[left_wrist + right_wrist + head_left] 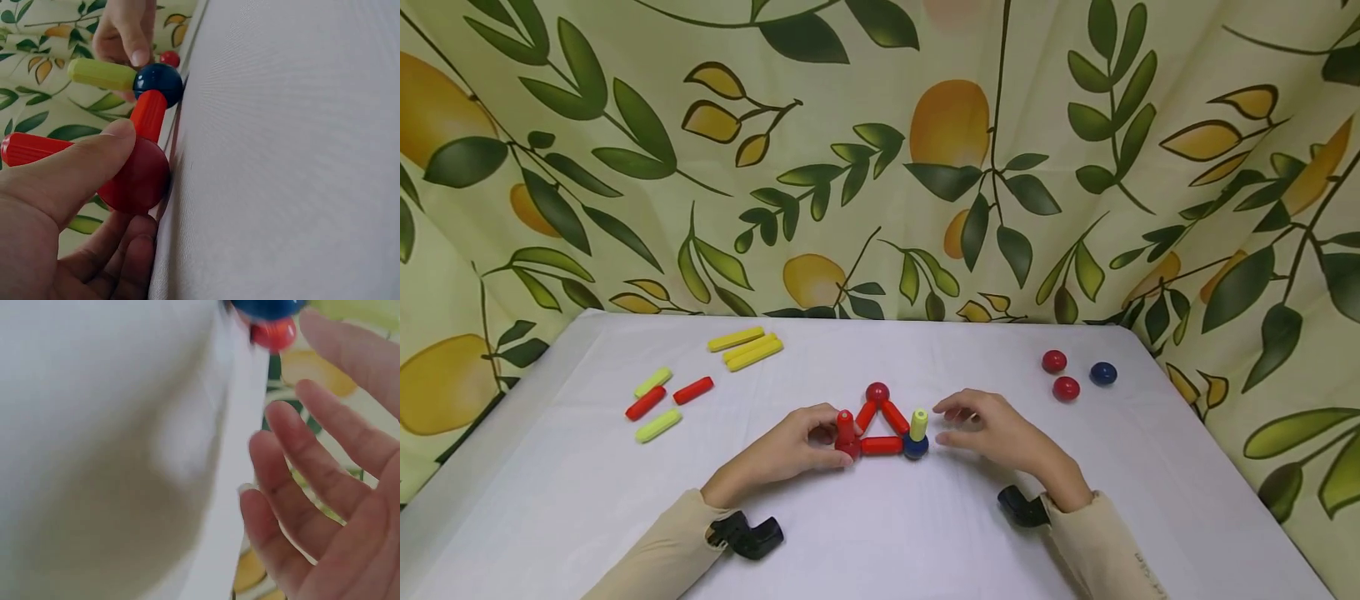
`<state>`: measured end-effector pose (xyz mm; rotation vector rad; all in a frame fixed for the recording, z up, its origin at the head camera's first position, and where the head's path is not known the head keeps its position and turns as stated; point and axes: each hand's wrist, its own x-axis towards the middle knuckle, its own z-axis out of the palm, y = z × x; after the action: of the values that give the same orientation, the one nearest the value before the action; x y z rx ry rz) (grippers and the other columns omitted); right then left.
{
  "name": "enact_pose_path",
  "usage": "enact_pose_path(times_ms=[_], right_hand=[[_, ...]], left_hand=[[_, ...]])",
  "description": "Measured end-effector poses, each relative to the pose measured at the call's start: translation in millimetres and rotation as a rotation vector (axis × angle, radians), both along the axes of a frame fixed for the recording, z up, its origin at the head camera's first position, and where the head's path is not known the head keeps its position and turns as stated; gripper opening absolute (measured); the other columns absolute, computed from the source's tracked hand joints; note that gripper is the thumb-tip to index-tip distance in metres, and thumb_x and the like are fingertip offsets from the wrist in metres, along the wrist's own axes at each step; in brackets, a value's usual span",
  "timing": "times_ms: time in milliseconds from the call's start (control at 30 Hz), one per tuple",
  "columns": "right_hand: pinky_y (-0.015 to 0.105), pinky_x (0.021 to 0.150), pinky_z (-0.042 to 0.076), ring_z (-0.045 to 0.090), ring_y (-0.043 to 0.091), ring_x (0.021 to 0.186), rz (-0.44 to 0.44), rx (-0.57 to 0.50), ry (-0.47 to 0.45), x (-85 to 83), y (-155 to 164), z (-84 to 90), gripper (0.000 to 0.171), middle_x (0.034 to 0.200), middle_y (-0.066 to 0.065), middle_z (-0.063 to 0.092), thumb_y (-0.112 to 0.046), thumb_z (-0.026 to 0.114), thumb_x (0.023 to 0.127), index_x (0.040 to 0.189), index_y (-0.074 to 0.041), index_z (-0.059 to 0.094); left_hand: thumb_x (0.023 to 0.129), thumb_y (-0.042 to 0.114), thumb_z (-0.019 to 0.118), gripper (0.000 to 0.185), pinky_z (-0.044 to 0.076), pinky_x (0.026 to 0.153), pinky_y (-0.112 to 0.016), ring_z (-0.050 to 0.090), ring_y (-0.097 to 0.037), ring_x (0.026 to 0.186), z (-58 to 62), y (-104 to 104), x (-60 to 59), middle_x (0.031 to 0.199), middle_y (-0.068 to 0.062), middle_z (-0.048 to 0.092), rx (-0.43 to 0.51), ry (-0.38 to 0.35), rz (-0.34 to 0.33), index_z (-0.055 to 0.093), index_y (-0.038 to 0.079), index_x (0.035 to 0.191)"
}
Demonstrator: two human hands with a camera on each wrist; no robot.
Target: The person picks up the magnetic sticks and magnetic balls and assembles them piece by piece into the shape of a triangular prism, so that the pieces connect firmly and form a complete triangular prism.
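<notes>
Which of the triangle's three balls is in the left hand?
The left hand pinches the near red ball, topped by an upright red rod; the blue ball has an upright lime rod, the far red ball none.

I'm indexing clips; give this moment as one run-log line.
left hand: holds red ball with upright red rod; right hand: empty, near blue ball with upright lime rod

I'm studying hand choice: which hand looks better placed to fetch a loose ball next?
Probably the right hand: it looks empty and is nearer the two loose red balls and the loose blue ball, while the left hand grips a red corner ball.
</notes>
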<state>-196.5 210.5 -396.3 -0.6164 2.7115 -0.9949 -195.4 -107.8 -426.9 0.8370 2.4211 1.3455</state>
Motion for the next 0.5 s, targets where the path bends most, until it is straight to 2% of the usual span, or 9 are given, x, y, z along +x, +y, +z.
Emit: enact_pose_path(times_ms=[200, 333, 500], right_hand=[[0.046, 0.089, 0.054, 0.062, 0.026, 0.101, -0.125, -0.008, 0.139, -7.6, 23.1, 7.5, 0.033, 0.11, 0.01, 0.07, -0.02, 0.076, 0.087, 0.116, -0.006, 0.069], [0.049, 0.091, 0.053, 0.062, 0.029, 0.106, -0.219, 0.003, 0.171, -10.8, 38.1, 9.4, 0.035, 0.115, 0.012, 0.069, -0.019, 0.077, 0.086, 0.117, -0.006, 0.068], [0.05, 0.091, 0.051, 0.06, 0.032, 0.108, -0.26, -0.013, 0.194, -13.5, 56.1, 8.8, 0.037, 0.116, 0.016, 0.068, -0.018, 0.077, 0.086, 0.119, -0.003, 0.067]], left_hand=[[0.085, 0.024, 0.078, 0.028, 0.049, 0.087, -0.022, 0.058, -0.011, 0.095, 0.9, -0.4, -1.2, 0.101, 0.004, 0.064, -0.011, -0.014, -0.003, 0.069, 0.019, 0.112], [0.085, 0.023, 0.078, 0.029, 0.049, 0.087, -0.021, 0.058, -0.01, 0.094, 0.2, -1.3, -1.3, 0.1, 0.004, 0.064, -0.007, -0.013, -0.006, 0.069, 0.018, 0.111], [0.084, 0.021, 0.079, 0.029, 0.049, 0.086, -0.021, 0.058, -0.01, 0.094, -1.9, -2.1, -1.1, 0.101, 0.004, 0.065, 0.001, -0.013, -0.022, 0.068, 0.017, 0.111]])
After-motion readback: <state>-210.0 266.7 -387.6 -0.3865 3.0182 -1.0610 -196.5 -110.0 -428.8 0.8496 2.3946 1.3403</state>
